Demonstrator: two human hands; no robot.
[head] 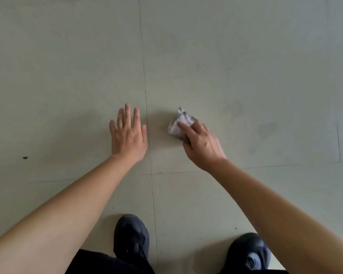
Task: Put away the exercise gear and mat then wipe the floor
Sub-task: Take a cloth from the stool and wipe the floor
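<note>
White paper or cloth, crumpled and greyed at its folds, the wad (177,123) lies on the pale tiled floor (246,56) just right of the long tile seam (145,86). Its long axis runs from near-right to far-left. The far-left end sticks out past the fingertips, while the near end is tucked under the right hand (201,147). That hand grips it, forefinger laid straight along the top and the other fingers curled round its right edge.

Faint dark smudges (267,129) sit further right on the same tile, behind the knuckles rather than ahead of the wad. I reckon the next stroke has to pull back to the right to reach them.

The left hand (128,137) is left of the seam and holds nothing. It lies flat with fingers straight and spread, seemingly propping the person. It is near the wad but clear of it.

The dark shoes (132,236) stand nearest, and a small dark speck (25,157) lies far left.
</note>
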